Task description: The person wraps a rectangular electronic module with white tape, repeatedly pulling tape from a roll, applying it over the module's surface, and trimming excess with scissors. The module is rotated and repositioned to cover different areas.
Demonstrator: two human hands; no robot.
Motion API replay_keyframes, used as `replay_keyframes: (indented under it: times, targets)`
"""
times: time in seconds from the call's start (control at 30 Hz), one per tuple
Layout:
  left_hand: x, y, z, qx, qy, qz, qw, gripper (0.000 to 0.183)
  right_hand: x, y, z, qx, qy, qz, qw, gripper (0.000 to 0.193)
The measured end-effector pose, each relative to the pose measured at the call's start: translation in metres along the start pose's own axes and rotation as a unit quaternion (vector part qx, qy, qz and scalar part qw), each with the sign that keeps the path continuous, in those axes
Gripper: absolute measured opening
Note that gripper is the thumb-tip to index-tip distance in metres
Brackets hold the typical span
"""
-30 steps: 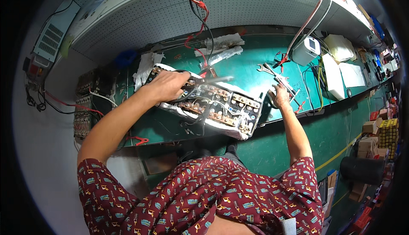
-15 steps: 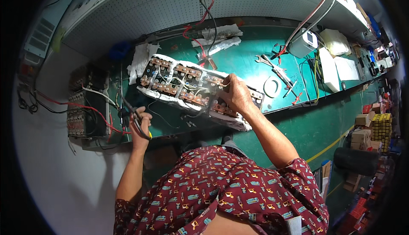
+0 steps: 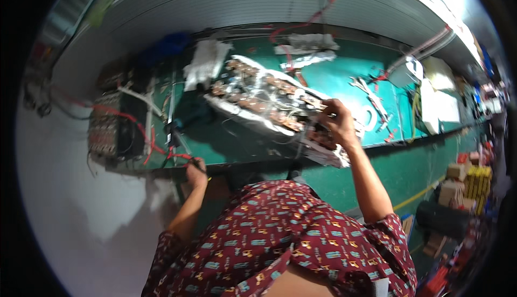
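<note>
A long battery pack [image 3: 258,95] with copper connecting bars and white padding round its sides lies slanted on the green bench. My right hand [image 3: 341,123] is over its right end, thumb and fingers bent toward each other at the upper bars. Motion blur hides what is between those fingertips. At the bench's front edge, left of the pack, my left hand [image 3: 197,174] is closed round a black-handled tool [image 3: 194,162] with a bit of yellow at its end. The tool's kind is too blurred to make out. A red cable passes close to that hand.
Another pack [image 3: 105,127] with red and white cables stands at the left. Behind lie white padding [image 3: 207,63] and silvery wrapping [image 3: 312,58]. Wrenches [image 3: 371,95], a tape roll [image 3: 369,118] and a white device [image 3: 406,72] are to the right. A shelf overhangs the back.
The view has shifted, so the bench things sit further right in the picture. My left hand has lowered toward the front edge with the tool. My right hand stays at the pack's right end.
</note>
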State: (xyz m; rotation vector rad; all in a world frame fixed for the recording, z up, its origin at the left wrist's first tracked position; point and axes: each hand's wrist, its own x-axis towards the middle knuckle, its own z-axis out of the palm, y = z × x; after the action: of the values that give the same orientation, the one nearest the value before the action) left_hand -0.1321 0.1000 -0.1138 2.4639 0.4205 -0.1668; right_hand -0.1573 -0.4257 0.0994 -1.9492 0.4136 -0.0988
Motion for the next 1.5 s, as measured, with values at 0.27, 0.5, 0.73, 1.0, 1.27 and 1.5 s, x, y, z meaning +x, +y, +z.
replay_keyframes:
  times: [0.27, 0.5, 0.73, 1.0, 1.27, 1.5]
  targets:
    - [0.03, 0.051, 0.001, 0.146, -0.074, -0.12, 0.979, 0.061, -0.003, 0.0, -0.005, 0.031, -0.004, 0.061, 0.998, 0.04]
    - [0.048, 0.05, -0.003, 0.08, -0.117, -0.058, 0.988, 0.045, -0.014, -0.018, -0.002, 0.026, 0.025, 0.06, 0.998, 0.039]
    - [0.005, 0.145, -0.054, -0.228, 0.017, 0.168, 0.959, 0.016, -0.018, -0.009, 0.001, -0.02, 0.037, 0.088, 0.995, 0.015]
    - [-0.102, 0.319, -0.049, -0.027, -0.214, 0.467, 0.857, 0.05, -0.016, -0.008, 0.012, -0.036, 0.065, 0.001, 0.997, 0.009]
    - [-0.129, 0.326, 0.011, 0.027, -0.195, 0.433, 0.88, 0.038, -0.023, -0.011, 0.004, -0.038, 0.063, 0.023, 0.997, 0.01]
    - [-0.13, 0.335, 0.012, -0.263, -0.328, 0.279, 0.863, 0.032, -0.022, -0.01, 0.013, -0.122, 0.105, -0.022, 0.987, 0.01]
